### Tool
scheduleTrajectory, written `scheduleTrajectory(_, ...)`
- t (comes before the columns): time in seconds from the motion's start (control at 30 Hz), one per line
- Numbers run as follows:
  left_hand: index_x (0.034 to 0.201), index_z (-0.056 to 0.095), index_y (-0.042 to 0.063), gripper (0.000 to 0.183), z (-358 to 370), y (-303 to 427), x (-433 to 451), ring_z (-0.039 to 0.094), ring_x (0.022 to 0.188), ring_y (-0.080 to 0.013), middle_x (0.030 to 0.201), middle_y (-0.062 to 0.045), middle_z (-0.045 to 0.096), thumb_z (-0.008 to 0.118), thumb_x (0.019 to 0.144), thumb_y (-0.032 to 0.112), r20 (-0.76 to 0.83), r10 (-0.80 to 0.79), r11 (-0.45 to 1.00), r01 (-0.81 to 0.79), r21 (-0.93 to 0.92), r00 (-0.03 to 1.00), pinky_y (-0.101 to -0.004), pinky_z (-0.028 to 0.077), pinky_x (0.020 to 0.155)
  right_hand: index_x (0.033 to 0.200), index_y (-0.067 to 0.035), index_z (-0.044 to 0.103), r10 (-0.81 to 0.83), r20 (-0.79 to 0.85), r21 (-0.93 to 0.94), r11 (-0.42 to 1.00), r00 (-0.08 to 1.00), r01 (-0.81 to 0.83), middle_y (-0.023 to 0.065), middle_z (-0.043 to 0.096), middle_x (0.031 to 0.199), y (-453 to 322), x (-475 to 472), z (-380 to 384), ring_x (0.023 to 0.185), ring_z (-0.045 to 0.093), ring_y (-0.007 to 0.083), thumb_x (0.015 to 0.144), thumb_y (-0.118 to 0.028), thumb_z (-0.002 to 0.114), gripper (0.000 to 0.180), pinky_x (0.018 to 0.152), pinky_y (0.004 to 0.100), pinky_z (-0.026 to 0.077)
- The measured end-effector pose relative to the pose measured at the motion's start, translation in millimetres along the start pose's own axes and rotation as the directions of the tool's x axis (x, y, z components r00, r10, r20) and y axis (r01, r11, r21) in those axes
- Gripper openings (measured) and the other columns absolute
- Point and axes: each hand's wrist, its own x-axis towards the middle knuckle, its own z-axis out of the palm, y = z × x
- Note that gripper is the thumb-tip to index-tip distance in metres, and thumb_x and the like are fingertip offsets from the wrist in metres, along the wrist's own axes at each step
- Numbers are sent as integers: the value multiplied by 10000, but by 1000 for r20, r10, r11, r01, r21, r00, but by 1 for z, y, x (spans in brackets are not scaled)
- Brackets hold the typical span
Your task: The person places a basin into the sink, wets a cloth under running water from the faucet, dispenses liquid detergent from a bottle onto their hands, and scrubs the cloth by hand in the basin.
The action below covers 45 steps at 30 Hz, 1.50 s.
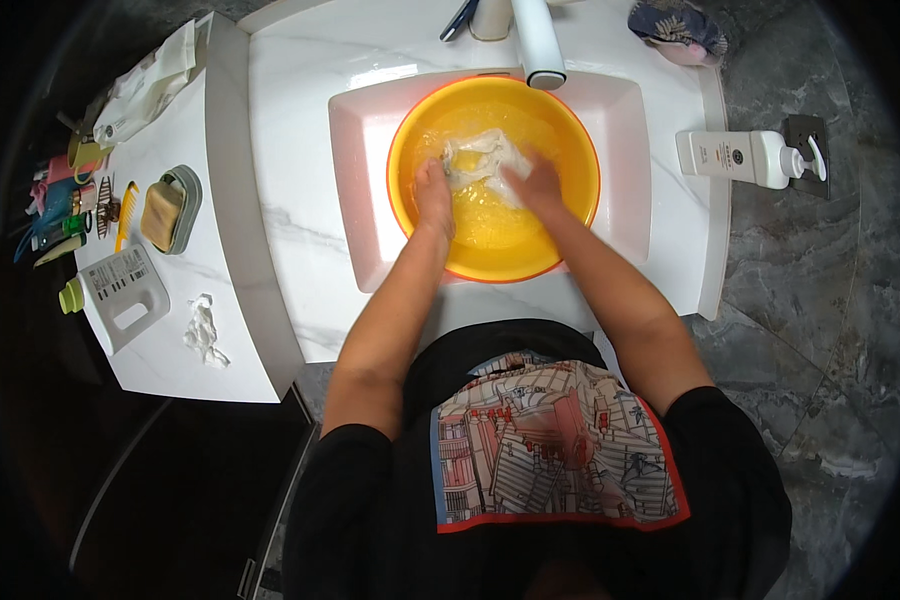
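A yellow plastic basin (495, 262) with an orange rim sits in the white sink (626, 165) and holds water. A wet white cloth (487, 154) lies bunched in the water between my hands. At the cloth's left edge is my left hand (435, 193), upright near the basin's left wall; whether its fingers grip the fabric is unclear. My right hand (536, 184) touches the cloth's right side, its fingers blurred and partly hidden, so its grip cannot be told.
A white faucet (538, 45) overhangs the basin's back rim. Right of the sink lies a white pump bottle (735, 157). On the raised left counter are a soap bar (162, 214) in its dish, a yellow comb (127, 214), a jug with a green cap (124, 296) and crumpled white tissue (204, 330).
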Motion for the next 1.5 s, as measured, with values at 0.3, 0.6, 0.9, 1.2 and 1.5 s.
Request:
scheduleTrajectory(0.3,1325,361,77,501,-12,2,-5,422,1190,-237,1291,-113,436,322,952,408,70,-189,965,199,-169,979,-363,360,988,1145,-51,570,439,399,252,792,805,-556,165,611,1062,-38,-9,-21,945,607,250,775,-59,468,384,810,320,485)
scheduleTrajectory(0.6,1131,542,124,644,-6,29,-15,569,869,-268,915,-93,583,421,816,673,434,-483,784,597,-172,760,-380,474,794,862,-102,614,-440,417,287,894,796,344,120,607,822,-133,-75,-47,742,606,294,785,-208,574,137,657,371,484)
scheduleTrajectory(0.9,888,591,89,250,36,28,-39,593,864,-231,882,-67,622,464,869,305,395,-374,727,529,-437,840,-335,476,779,749,-118,642,-116,387,-207,956,915,208,116,640,791,-70,13,-23,734,614,296,809,-336,501,266,635,392,486)
scheduleTrajectory(1.2,1050,600,-47,551,-10,56,-22,595,906,-317,988,-189,624,348,931,429,65,179,878,-190,439,982,-364,422,849,882,-55,641,-45,-26,-276,961,999,36,127,608,925,-15,3,-14,935,544,314,869,-284,501,268,863,418,408)
scheduleTrajectory(1.5,937,595,26,269,-10,-9,5,617,826,-278,838,-157,634,687,713,144,78,425,595,-343,727,902,-337,477,741,1037,-77,571,-171,-35,-249,956,985,157,129,518,1131,-40,-15,-29,1039,489,339,813,-250,595,284,927,453,367)
